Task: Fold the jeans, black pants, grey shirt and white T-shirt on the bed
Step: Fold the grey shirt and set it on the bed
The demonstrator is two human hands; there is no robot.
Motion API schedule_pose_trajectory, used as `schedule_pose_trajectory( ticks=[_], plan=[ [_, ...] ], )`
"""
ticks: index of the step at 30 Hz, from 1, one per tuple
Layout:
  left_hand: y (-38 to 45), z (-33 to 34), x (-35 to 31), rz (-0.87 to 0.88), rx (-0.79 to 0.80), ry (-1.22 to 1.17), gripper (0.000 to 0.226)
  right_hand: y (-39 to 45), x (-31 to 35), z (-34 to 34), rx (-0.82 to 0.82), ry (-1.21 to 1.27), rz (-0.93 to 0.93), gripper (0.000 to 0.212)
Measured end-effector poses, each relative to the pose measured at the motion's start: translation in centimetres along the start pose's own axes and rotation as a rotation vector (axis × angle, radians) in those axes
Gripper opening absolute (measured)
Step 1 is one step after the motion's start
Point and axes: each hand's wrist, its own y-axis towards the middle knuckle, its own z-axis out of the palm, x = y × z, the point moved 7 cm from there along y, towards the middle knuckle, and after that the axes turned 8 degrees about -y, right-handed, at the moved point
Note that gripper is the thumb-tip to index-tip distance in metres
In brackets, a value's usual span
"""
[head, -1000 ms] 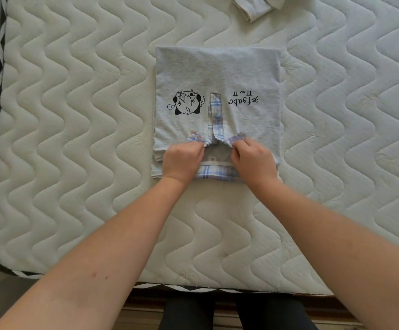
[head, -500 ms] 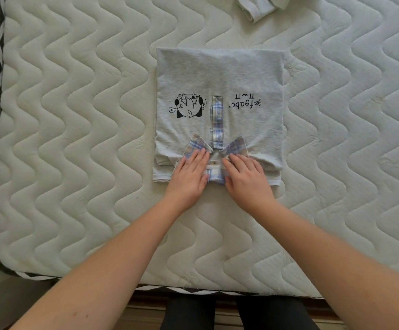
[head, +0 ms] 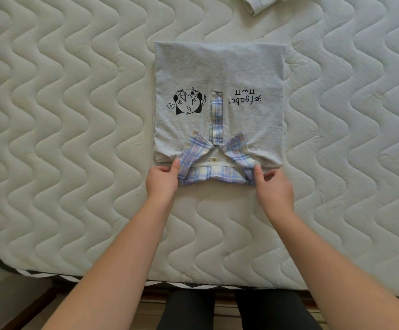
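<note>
The grey shirt [head: 220, 70] lies folded into a rectangle in the middle of the bed, printed side up, with a cartoon print and lettering. Its plaid collar [head: 215, 173] points toward me and lies spread flat. My left hand [head: 161, 182] sits at the collar's left end, thumb touching the plaid edge, fingers loosely curled. My right hand [head: 274, 186] sits at the collar's right end, thumb against the fabric, fingers loosely curled and apart from it. Neither hand holds cloth. A corner of a white garment [head: 258, 4] shows at the top edge.
The quilted white mattress [head: 74, 139] fills the view; its near edge [head: 193, 285] runs across the bottom and its left edge lies by a pale wall. My dark-clad legs [head: 229, 310] stand against the bed's near side.
Both hands let go of the collar tips, pressed it flat, then slid outward to the collar's two ends. The collar now lies spread open.
</note>
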Motion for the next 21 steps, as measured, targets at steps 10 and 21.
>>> schedule_pose_trajectory(
  ticks=[10, 21],
  plan=[
    [-2.3, 1.0, 0.9, 0.055, 0.11, -0.151, 0.042, -1.5, -0.5, 2.4, 0.13, 0.626, 0.169, 0.026],
    [-2.1, 0.0, 0.7, 0.272, 0.045, 0.102, 0.038, -1.9, -1.5, 0.9, -0.015, 0.417, 0.061, 0.019]
  ],
)
